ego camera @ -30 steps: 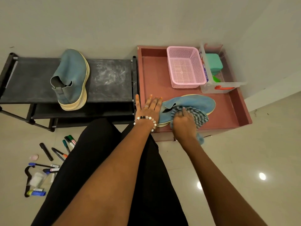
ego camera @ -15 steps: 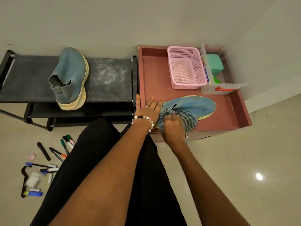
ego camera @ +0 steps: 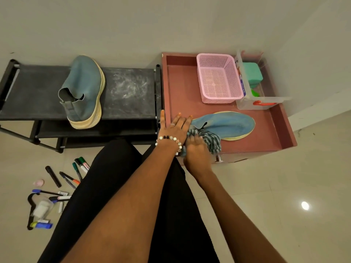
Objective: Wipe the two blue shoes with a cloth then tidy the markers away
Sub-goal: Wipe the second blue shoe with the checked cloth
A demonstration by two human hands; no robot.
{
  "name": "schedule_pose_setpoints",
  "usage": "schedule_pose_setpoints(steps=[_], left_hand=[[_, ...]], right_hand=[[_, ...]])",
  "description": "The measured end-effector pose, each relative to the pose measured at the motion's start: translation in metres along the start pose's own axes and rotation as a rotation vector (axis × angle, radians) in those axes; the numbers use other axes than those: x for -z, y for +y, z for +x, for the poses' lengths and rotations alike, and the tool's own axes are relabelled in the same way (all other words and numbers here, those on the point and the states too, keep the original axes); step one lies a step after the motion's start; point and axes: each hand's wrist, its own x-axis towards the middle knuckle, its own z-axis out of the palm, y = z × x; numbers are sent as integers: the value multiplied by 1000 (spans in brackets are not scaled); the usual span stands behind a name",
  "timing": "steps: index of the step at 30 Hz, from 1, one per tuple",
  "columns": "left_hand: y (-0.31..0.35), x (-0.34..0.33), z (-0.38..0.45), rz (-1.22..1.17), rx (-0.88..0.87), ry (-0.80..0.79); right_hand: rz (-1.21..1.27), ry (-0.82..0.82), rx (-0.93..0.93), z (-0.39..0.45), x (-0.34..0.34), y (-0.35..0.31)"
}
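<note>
Change: the right hand [ego camera: 196, 150] with the striped cloth [ego camera: 209, 138] has slid from the middle of the shoe back to its heel end; the left hand did not move.
Right hand: grips the bunched cloth against the near shoe [ego camera: 226, 125], which lies on its side in the red tray [ego camera: 281, 118].
Left hand [ego camera: 173, 126]: flat, fingers spread, resting beside the shoe's opening at the tray's left edge.
Progress: I judge the first shoe is being wiped; the second shoe [ego camera: 83, 92] waits on the black rack [ego camera: 129, 88], left of the tray.
Left to do: the markers [ego camera: 76, 171] lie scattered on the floor, left of the tray and nearer the person.
Around: a pink basket [ego camera: 218, 78] and a clear box [ego camera: 252, 103] stand at the tray's far side.
In the way: nothing blocks the cloth.
</note>
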Motion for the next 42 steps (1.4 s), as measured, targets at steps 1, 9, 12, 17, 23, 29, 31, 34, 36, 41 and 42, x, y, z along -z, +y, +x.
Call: schedule_pose_setpoints(steps=[1, 9, 12, 17, 23, 29, 31, 34, 36, 41, 42], left_hand=[[0, 1, -1, 1, 0, -2], [1, -1, -1, -11, 10, -19], [0, -2, 0, -11, 4, 11], [0, 0, -1, -3, 1, -11], [0, -3, 1, -7, 13, 3], [0, -2, 0, -27, 3, -3], [0, -2, 0, -34, 11, -12], [1, -1, 0, -28, 17, -6], [1, -3, 2, -32, 14, 9], [-1, -4, 2, -36, 8, 5], [-1, -3, 1, -38, 6, -1]], right_hand=[[24, -25, 54, -5, 4, 7], [-128, -19, -123, 13, 18, 35], [10, -28, -59, 10, 5, 3], [35, 50, 60, -8, 16, 44], [-71, 9, -174, 10, 18, 10], [43, 45, 73, -14, 11, 32], [-39, 90, -13, -15, 19, 47], [-60, 34, -188, -5, 18, 29], [-7, -1, -196, 4, 13, 2], [157, -6, -7, -6, 10, 11], [124, -10, 7, -7, 13, 26]])
